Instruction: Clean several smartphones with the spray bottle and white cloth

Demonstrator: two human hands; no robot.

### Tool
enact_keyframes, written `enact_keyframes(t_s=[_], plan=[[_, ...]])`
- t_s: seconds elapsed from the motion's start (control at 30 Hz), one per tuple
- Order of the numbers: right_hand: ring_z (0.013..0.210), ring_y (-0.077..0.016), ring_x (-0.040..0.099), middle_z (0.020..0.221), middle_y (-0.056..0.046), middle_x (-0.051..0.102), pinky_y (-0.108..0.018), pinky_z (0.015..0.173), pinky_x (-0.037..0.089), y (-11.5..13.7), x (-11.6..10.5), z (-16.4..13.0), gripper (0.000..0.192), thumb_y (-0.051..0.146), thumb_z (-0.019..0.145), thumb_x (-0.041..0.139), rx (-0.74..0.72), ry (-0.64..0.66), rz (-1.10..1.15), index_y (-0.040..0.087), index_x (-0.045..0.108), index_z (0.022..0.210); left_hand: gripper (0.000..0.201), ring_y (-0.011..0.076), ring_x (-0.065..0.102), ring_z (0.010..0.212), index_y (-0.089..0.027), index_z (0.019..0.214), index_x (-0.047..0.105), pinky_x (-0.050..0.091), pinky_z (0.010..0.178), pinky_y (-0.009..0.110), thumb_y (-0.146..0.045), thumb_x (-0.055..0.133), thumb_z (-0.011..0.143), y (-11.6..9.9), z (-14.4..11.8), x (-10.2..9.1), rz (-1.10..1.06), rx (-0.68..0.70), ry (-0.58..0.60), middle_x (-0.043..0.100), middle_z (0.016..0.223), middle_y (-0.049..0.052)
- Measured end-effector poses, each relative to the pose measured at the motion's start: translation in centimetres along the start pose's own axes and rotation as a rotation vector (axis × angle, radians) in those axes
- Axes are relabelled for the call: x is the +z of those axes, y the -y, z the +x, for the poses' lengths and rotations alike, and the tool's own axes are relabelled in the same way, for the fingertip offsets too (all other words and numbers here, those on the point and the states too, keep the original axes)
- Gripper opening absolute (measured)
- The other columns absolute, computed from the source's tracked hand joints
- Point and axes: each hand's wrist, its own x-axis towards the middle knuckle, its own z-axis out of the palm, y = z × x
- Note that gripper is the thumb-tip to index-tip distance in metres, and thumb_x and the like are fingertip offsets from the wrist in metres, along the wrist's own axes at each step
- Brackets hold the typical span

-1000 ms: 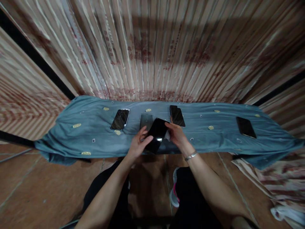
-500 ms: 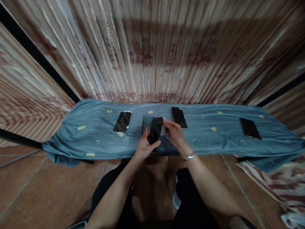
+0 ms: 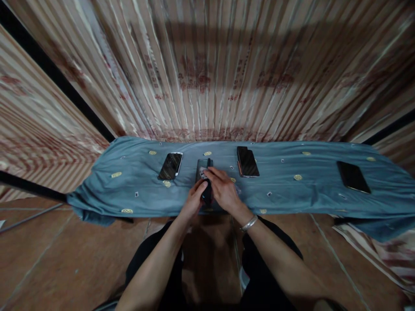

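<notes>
- Both hands are meeting over the middle of the tabletop (image 3: 292, 194), near its front edge.
- Left hand (image 3: 193, 202) is gripping a dark phone (image 3: 206, 194) from its left side, fingers curled on it.
- Right hand (image 3: 223, 190) is lying over the phone's far end, fingers stretched forward; what the tips pinch, cannot tell.
- Phone's long axis is running away from the person, over a grey slab (image 3: 201, 165).
- Both hands equally near.
- White-edged phone (image 3: 170, 166) is lying left, black phone (image 3: 247, 161) right, another (image 3: 353, 176) far right.
</notes>
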Motion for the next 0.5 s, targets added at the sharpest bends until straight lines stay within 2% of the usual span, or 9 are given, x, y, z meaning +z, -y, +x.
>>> enact_keyframes(t_s=[0.2,0.37,0.5], plan=[[0.124,-0.0271,0.058,0.135,-0.012,0.064,-0.048,0.109,0.047,-1.8,-0.9,0.9,0.045,0.017,0.097,0.038,0.047,-0.034,-0.012,0.023,0.064,0.134,0.056,0.0231,0.073,0.079,-0.016,0.127,0.060,0.056,0.053,0.027,-0.030,0.078,0.075,0.5,-1.0,0.2,0.040,-0.073,0.026,0.074,0.095,0.008],[0.122,-0.0260,0.059,0.133,-0.008,0.066,-0.049,0.109,0.047,-2.8,-1.2,1.4,0.046,0.015,0.095,0.040,0.071,-0.074,0.006,0.028,0.064,0.133,0.058,0.0239,0.074,0.082,-0.017,0.127,0.059,0.056,0.053,0.025,-0.033,0.080,0.075,0.6,-1.6,0.4,0.031,-0.066,0.081,0.075,0.103,0.011],[0.120,-0.0261,0.060,0.132,-0.008,0.066,-0.049,0.108,0.047,-2.8,-1.3,1.4,0.046,0.015,0.094,0.040,0.063,-0.086,-0.006,0.028,0.064,0.131,0.061,0.0233,0.074,0.080,-0.017,0.126,0.059,0.055,0.051,0.025,-0.035,0.081,0.073,0.6,-1.6,0.4,0.048,-0.049,0.074,0.074,0.104,0.011]])
